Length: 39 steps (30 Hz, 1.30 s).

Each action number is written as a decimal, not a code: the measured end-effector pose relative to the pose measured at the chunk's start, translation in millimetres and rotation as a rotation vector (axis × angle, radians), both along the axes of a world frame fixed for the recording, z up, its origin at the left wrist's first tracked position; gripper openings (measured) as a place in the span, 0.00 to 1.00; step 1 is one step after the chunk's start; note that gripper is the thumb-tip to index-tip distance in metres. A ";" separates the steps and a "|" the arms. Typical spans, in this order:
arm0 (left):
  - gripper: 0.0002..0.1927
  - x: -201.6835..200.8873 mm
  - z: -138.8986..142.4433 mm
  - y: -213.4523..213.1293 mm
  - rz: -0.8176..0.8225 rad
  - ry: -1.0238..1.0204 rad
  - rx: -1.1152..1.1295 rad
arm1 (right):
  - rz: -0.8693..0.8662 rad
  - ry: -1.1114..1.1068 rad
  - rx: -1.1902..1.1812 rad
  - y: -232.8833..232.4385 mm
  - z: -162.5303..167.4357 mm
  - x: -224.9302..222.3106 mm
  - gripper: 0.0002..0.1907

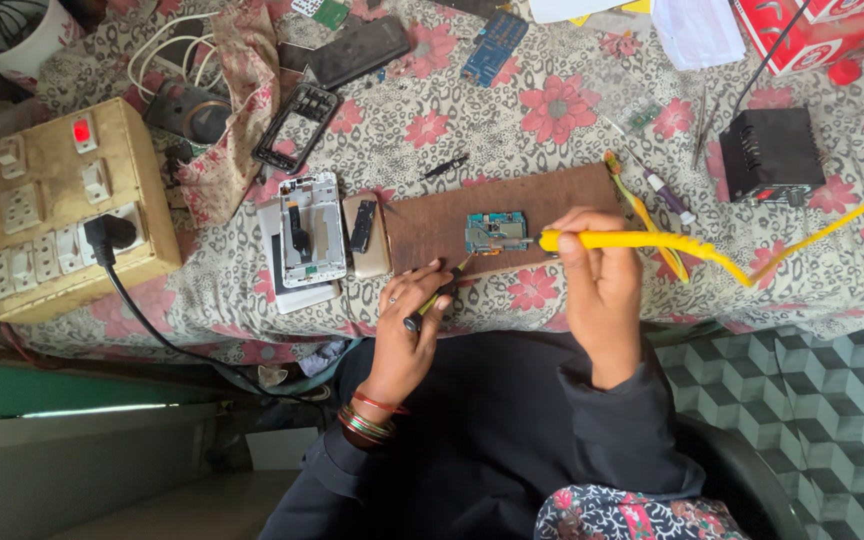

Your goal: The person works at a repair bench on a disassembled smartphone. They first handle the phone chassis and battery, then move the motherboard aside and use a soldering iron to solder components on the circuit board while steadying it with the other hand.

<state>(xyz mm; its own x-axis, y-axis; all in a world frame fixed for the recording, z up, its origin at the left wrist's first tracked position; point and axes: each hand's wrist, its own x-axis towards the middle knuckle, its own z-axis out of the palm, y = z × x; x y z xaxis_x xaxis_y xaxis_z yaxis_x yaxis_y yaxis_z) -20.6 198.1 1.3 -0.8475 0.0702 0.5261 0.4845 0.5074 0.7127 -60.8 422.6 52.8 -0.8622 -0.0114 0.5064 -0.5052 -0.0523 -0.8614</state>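
I get one view only, from the head-worn camera, looking steeply down from above the lap. It sits fairly near, taking in the table (552, 100) far ahead, floor at both near corners.

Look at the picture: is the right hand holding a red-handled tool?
No, the right hand grips a yellow-handled soldering iron over the circuit board.

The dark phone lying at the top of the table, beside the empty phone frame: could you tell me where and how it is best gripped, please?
Probably across its two long edges near the middle, coming from above. The dark phone lies flat and tilted on the flowered cloth, so only its edges offer purchase; both hands are busy lower down at the wooden board.
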 end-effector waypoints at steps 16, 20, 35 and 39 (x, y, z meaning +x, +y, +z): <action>0.12 -0.2 -0.7 -0.9 0.005 -0.012 -0.005 | -0.071 0.007 0.051 8.8 1.6 -1.9 0.04; 0.12 -0.1 -2.8 -1.4 0.006 -0.013 -0.008 | -0.081 0.012 0.063 10.1 -0.6 -1.5 0.04; 0.12 0.4 -0.7 4.2 0.035 -0.035 0.017 | -0.139 -0.026 0.021 31.5 -0.2 -1.7 0.04; 0.12 0.5 -2.1 5.1 0.032 -0.020 0.005 | -0.182 -0.010 -0.036 27.6 -2.2 3.9 0.05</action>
<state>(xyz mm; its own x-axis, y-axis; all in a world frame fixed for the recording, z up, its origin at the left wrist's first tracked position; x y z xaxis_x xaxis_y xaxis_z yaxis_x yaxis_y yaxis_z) -20.1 203.2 -0.8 -0.8595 0.0402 0.5096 0.4538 0.5190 0.7244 -56.8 450.3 50.7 -0.8531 0.1636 0.4955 -0.5010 0.0086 -0.8654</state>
